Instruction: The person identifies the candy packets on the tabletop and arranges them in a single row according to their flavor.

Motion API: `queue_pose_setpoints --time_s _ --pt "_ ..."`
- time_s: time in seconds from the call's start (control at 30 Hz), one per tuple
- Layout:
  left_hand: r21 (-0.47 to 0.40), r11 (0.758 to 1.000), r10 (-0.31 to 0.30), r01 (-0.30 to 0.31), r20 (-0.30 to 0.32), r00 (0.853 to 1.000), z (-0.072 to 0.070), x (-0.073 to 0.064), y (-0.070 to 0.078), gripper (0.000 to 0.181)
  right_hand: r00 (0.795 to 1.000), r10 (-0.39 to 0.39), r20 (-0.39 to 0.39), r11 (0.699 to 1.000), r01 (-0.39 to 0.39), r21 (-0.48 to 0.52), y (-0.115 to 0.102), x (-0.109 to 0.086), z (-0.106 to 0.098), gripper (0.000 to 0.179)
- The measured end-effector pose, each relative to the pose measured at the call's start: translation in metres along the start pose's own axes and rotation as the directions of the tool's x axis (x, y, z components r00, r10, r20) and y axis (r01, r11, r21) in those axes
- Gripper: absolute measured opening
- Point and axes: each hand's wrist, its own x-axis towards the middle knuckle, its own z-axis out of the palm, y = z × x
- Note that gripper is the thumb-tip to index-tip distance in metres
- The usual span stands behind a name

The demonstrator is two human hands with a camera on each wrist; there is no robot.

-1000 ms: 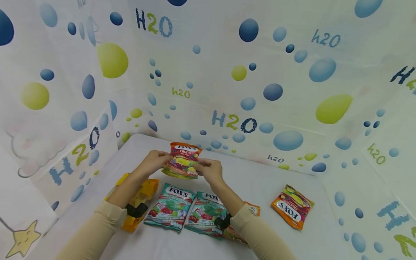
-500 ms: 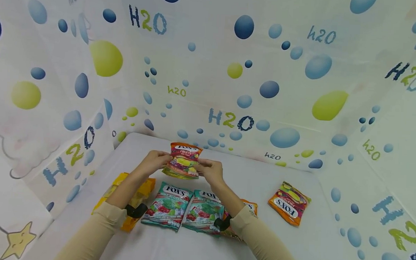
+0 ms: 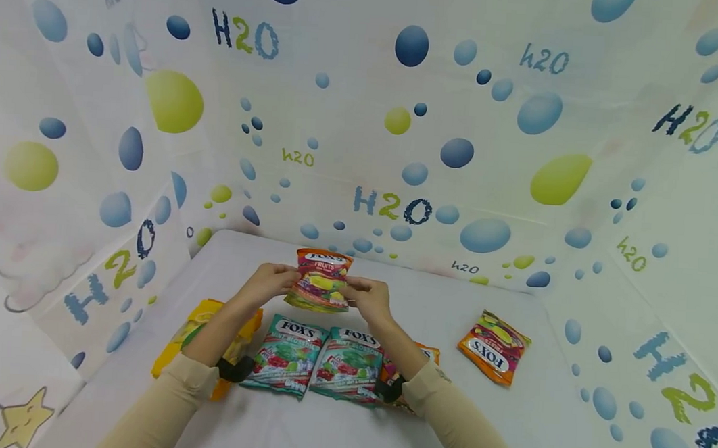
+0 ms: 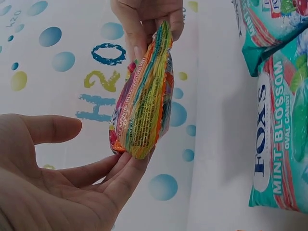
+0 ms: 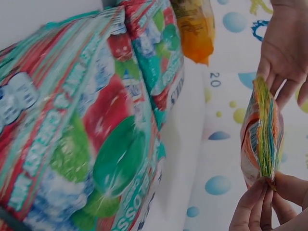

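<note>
An orange and red Fox's Fruits candy bag (image 3: 319,279) is held up over the far part of the table, its printed front toward the head camera. My right hand (image 3: 368,299) pinches its right edge between thumb and fingers; the right wrist view shows this grip at the bag's lower end (image 5: 264,139). My left hand (image 4: 72,173) supports the opposite edge on its outstretched fingers. Its thumb stands apart from the bag in the left wrist view.
Two green Mint Blossom bags, one left (image 3: 288,355) and one right (image 3: 348,367), lie side by side nearer me. Yellow packaging (image 3: 176,343) is partly under my left arm. An orange bag (image 3: 430,353) is mostly hidden by my right arm; another (image 3: 495,347) lies further right.
The head view has turned slightly to the right, so the table bags and wall appear further left. Both hands keep the candy bag raised in nearly the same pose.
</note>
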Motion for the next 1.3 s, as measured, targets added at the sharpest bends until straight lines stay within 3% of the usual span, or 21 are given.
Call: queue_pose_setpoints --time_s 0.5,1.0,1.3 --pt "-0.089 0.996 -0.016 0.016 0.003 1.0 0.027 0.002 0.004 0.055 1.0 -0.023 0.005 1.0 0.024 -0.002 0.003 -0.014 -0.027 0.033" --pt "-0.091 0.996 -0.005 0.008 0.038 0.999 0.051 0.006 0.004 0.055 1.0 -0.012 -0.01 0.999 0.012 -0.03 0.012 -0.029 -0.053 0.031" --pt "-0.127 0.991 -0.044 0.049 0.039 0.998 0.067 0.008 0.004 0.053 1.0 0.014 -0.015 1.0 -0.015 -0.019 0.017 -0.035 -0.067 0.031"
